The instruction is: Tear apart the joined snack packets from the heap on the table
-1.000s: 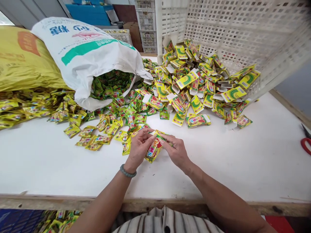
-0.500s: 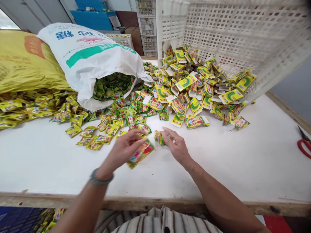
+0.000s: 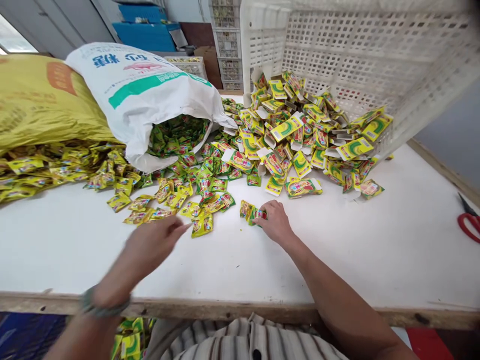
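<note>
My left hand (image 3: 155, 245) is blurred by motion over the white table, just left of a yellow packet (image 3: 202, 225); its fingers are bunched, and anything between them is too smeared to tell. Closed on a green packet (image 3: 259, 215) is my right hand (image 3: 275, 221), near the middle of the table. A yellow packet (image 3: 245, 209) lies against the left side of that green one. Beyond my left hand, small yellow and green packets spread out from the mouth of a white sack (image 3: 150, 95). Behind my right hand rises a pile of yellow-green boxes (image 3: 287, 127).
A white perforated crate (image 3: 337, 50) lies tipped behind the boxes. The yellow sack (image 3: 45, 105) rests at the left. Red-handled scissors (image 3: 468, 225) lie at the right edge. Below the table's wooden front edge (image 3: 210, 311), more packets (image 3: 131, 337) show.
My left hand has moved left and towards me, away from the larger yellow-green packet it was touching. My right hand stays near the same spot, its fingers now closer around the green packet.
</note>
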A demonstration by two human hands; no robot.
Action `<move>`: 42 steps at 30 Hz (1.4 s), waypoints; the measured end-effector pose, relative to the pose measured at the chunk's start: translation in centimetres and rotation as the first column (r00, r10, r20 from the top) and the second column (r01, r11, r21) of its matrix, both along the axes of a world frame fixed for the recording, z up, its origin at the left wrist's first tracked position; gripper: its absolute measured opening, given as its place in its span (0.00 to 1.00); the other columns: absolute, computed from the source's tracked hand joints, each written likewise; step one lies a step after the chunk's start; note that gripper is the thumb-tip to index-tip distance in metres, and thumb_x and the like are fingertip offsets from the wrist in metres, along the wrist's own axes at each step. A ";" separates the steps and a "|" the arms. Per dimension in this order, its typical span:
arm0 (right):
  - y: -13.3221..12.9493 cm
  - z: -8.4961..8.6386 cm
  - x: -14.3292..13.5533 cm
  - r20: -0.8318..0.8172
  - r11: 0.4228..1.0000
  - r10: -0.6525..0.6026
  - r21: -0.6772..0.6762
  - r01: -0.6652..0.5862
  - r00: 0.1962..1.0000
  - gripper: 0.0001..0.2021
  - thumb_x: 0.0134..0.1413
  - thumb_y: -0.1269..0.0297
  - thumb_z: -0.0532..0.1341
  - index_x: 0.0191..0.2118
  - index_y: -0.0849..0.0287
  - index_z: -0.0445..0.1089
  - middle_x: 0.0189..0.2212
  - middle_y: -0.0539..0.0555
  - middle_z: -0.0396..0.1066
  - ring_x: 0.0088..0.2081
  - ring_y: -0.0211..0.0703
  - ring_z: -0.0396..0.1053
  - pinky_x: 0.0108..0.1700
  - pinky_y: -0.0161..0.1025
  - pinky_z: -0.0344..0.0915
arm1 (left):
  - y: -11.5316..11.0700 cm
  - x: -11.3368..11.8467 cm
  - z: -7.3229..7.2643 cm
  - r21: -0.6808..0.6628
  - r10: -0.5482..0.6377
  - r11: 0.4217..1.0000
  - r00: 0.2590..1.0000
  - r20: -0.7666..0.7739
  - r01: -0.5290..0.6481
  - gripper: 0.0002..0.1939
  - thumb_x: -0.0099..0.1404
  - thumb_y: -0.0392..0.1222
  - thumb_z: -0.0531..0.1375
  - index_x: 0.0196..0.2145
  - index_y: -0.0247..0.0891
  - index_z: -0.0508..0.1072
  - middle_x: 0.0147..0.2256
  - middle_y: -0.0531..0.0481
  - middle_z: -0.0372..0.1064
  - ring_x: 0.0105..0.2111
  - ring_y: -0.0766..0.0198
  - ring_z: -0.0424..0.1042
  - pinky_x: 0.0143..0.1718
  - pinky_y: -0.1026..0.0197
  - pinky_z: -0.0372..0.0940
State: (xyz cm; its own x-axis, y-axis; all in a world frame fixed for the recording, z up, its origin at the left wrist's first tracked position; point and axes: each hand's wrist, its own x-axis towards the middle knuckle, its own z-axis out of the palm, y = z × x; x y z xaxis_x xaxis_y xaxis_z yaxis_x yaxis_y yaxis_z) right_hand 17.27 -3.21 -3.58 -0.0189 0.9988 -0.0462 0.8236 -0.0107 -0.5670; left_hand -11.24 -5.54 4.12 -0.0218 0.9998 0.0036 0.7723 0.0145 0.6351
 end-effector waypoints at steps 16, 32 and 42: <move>1.0 0.6 2.0 -0.592 0.993 -0.068 -0.121 -0.004 0.803 0.15 0.45 0.51 0.65 0.26 0.58 0.65 0.22 0.46 0.64 0.27 0.38 0.60 0.29 0.35 0.55 | 5.0 12.5 -7.1 -0.171 -0.087 0.966 0.868 0.489 0.193 0.10 0.49 0.44 0.65 0.25 0.39 0.67 0.21 0.55 0.67 0.23 0.64 0.66 0.24 0.64 0.56; 0.5 0.3 0.9 -0.785 0.995 -0.020 -0.074 -0.061 0.619 0.17 0.46 0.51 0.65 0.27 0.56 0.59 0.24 0.45 0.61 0.28 0.36 0.59 0.31 0.34 0.59 | 4.6 12.8 -6.7 -0.247 0.144 0.956 0.486 0.862 0.155 0.20 0.38 0.33 0.70 0.30 0.36 0.68 0.26 0.56 0.70 0.27 0.68 0.70 0.32 0.64 0.66; 1.0 1.3 1.6 -0.577 0.988 -0.043 -0.146 -0.052 0.815 0.14 0.47 0.52 0.65 0.28 0.59 0.71 0.24 0.48 0.70 0.29 0.39 0.65 0.31 0.35 0.61 | 4.3 14.0 -7.0 -0.141 0.075 0.986 0.507 0.859 0.094 0.21 0.39 0.34 0.71 0.31 0.37 0.67 0.26 0.56 0.70 0.27 0.69 0.69 0.32 0.64 0.66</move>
